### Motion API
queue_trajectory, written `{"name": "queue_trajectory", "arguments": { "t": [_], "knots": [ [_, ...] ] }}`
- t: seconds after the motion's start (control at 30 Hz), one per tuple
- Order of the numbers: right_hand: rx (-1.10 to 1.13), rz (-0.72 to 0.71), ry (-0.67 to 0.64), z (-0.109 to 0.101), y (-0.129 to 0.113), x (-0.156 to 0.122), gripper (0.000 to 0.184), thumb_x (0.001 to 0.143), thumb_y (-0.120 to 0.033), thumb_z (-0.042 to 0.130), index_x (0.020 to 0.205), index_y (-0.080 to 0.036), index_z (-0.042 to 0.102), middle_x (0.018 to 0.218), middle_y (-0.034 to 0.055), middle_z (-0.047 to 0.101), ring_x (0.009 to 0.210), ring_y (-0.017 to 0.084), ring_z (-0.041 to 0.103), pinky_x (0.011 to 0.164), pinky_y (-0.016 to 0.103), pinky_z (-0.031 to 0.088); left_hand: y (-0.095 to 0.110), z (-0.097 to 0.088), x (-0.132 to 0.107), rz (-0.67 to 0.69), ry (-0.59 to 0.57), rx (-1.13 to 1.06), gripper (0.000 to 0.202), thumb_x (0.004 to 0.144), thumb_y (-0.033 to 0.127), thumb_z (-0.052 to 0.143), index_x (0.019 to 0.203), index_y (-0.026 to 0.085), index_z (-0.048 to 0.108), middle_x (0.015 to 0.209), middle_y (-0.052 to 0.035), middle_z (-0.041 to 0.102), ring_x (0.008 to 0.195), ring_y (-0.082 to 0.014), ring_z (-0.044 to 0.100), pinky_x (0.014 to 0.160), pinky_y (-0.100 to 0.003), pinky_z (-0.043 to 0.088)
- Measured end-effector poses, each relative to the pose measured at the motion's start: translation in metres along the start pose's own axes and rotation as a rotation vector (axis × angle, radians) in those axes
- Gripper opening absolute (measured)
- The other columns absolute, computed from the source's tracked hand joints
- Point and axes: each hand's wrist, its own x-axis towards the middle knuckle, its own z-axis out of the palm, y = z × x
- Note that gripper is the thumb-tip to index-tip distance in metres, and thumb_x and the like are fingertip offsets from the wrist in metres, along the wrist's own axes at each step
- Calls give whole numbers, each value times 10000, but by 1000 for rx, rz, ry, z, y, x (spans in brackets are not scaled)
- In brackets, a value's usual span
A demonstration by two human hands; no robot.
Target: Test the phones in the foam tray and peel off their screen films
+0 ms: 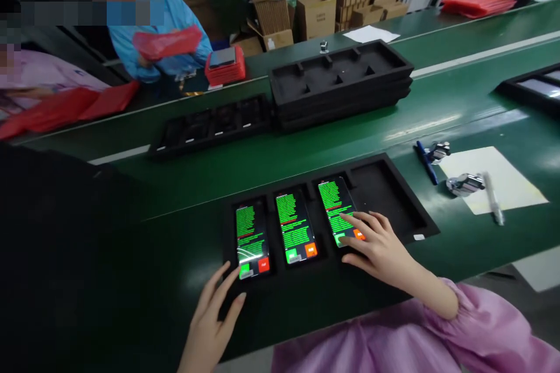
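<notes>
The right hand (pixel 380 247) lies open, fingers spread over the lower end of the third phone (pixel 336 210), gripping nothing. The left hand (pixel 210 329) is open too, just beside the first phone (pixel 251 239). All three phones, screens lit with green text, sit in a black foam tray (pixel 424 224) on the green conveyor (pixel 459 256); its fourth slot (pixel 380 198) is empty.

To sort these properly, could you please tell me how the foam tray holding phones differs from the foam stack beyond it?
The near tray holds three lit phones; the stack's top tray shows only bare slots. The near tray is one layer, the stack several trays high. The near tray lies at the right hand, the stack farther up the green belt. Both are black foam with rectangular compartments.
</notes>
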Motion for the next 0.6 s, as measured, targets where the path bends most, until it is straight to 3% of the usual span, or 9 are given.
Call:
{"name": "queue_trajectory", "arguments": {
  "t": [0.13, 0.27, 0.37, 0.47, 0.53, 0.6],
  "knots": [
    [59, -119, 76, 26, -44, 28, 344, 1029, -568, 544, 1120, -300, 738, 1365, 60, 680, 1205, 262, 584, 1068, 491, 377, -3, 13, -13, 47, 58, 11, 456, 962, 595, 489, 1264, 334, 712, 1480, -53, 588, 1335, -257, 595, 1073, -395, 551],
    [60, -183, 72, 35, -70, 47, 374, 1019, -576, 558, 922, -254, 722, 1370, 58, 675, 1221, 270, 580, 1112, 530, 352, -9, 15, -22, 94, 26, 37, 410, 992, 534, 471, 1305, 369, 678, 1521, -37, 549, 1364, -262, 573, 1053, -400, 567],
    [82, -60, 123, 17, -50, 39, 239, 1045, -433, 565, 1013, -256, 722, 1286, 61, 705, 1183, 242, 598, 1086, 474, 396, -14, 23, -17, 29, 89, -12, 441, 965, 561, 514, 1334, 357, 641, 1540, -62, 513, 1398, -304, 538, 1056, -451, 566],
    [-16, 117, 200, -6, -14, 18, 232, 1062, -328, 512, 1123, -233, 714, 1188, 95, 719, 1106, 241, 618, 950, 411, 488, -12, 36, -3, -88, 206, -228, 615, 969, 568, 493, 1517, 299, 424, 1569, -126, 461, 1437, -317, 493, 1112, -493, 521],
    [-91, 202, 205, -13, 3, 3, 277, 1074, -339, 472, 1129, -224, 718, 1183, 115, 711, 1088, 258, 619, 887, 406, 518, -8, 40, 5, -114, 194, -255, 670, 959, 608, 471, 1532, 270, 390, 1569, -155, 448, 1461, -350, 454, 1141, -567, 479],
    [-139, 243, 139, -12, 4, -11, 331, 1076, -402, 451, 1200, -244, 714, 1249, 131, 682, 1128, 295, 601, 900, 454, 523, -5, 35, 7, -134, 113, -173, 667, 925, 670, 478, 1469, 285, 484, 1565, -144, 447, 1485, -396, 398, 1108, -628, 493]
  ]
}}
